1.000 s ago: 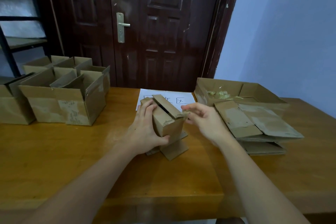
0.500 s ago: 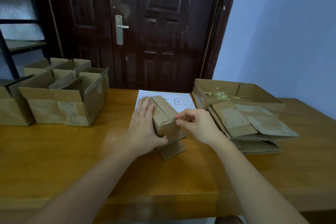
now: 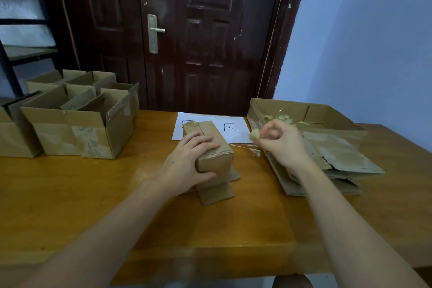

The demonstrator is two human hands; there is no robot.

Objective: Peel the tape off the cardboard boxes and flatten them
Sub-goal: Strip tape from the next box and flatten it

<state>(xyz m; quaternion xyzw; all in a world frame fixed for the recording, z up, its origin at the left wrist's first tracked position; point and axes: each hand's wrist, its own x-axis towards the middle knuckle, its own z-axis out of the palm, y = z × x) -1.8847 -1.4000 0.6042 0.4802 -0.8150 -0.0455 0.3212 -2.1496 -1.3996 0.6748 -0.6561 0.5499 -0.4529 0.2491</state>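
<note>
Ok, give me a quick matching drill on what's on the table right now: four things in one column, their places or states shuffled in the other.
1. small box
2. tape wad
3. flattened boxes
4. open boxes

A. stacked at table's right
B. pinched by the right hand
C. standing at table's left
D. gripped by the left hand

Pairs: 1-D, 2-B, 3-A, 4-C

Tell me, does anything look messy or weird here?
A little. Crumpled tape lies in the open box on the right, and the right hand pinches another wad. That looks like scraps, not a spill.
</note>
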